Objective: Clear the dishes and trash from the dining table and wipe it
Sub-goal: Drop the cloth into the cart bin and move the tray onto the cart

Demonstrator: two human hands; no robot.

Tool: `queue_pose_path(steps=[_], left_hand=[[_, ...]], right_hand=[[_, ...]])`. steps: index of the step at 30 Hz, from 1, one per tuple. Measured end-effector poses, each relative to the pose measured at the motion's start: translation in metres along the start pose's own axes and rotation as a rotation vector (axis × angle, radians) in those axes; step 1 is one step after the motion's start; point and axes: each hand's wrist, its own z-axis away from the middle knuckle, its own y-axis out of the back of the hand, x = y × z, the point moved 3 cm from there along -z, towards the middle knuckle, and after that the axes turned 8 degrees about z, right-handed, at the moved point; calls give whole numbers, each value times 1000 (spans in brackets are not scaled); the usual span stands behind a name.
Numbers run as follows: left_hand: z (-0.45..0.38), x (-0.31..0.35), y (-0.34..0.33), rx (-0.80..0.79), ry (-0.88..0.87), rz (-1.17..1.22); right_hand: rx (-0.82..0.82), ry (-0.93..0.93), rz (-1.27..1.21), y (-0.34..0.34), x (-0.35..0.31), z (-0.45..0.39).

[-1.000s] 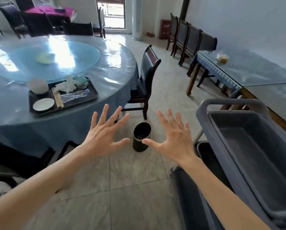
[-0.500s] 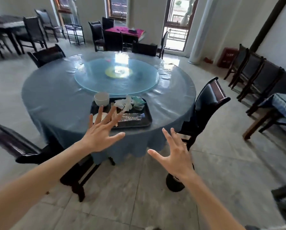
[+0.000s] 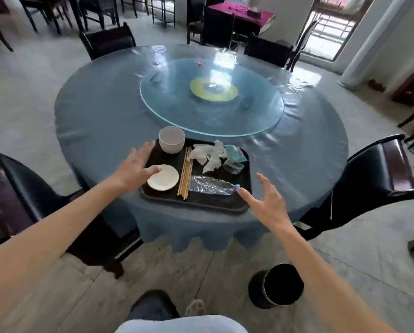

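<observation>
A black tray (image 3: 243,174) lies at the near edge of the round blue table (image 3: 100,116). On it sit a white bowl (image 3: 171,139), a small white plate (image 3: 164,177), wooden chopsticks (image 3: 185,174), crumpled napkins (image 3: 208,155), a teal wrapper (image 3: 234,151) and a crushed plastic bottle (image 3: 212,186). My left hand (image 3: 135,168) hovers open over the tray's left edge, its thumb over the plate. My right hand (image 3: 267,203) is open at the tray's right front corner, near the bottle cap. Neither hand holds anything.
A glass turntable (image 3: 212,97) covers the table's middle. Dark chairs stand at my left (image 3: 16,188) and right (image 3: 378,179), with more behind the table. A black trash bin (image 3: 276,286) stands on the floor at lower right.
The view has closed in on the table. Both hands have reached forward from in front of the table to the tray's two sides.
</observation>
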Motion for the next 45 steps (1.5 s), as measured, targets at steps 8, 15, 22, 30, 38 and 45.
queue_pose_path(steps=[8, 15, 22, 30, 38, 45], left_hand=[[-103, -73, 11, 138, 298, 364], [-185, -118, -17, 141, 520, 393], [-229, -149, -34, 25, 631, 249], [-249, -161, -40, 28, 623, 289], [-252, -168, -42, 70, 697, 370], [-251, -162, -38, 49, 671, 340]], right_hand=[[-19, -230, -144, -34, 38, -112], [-136, -407, -101, -67, 66, -196], [-215, -572, -64, -98, 89, -253], [-216, -680, -67, -113, 108, -269], [-168, -793, -206, -121, 108, -267], [-136, -830, -230, -113, 98, -262]])
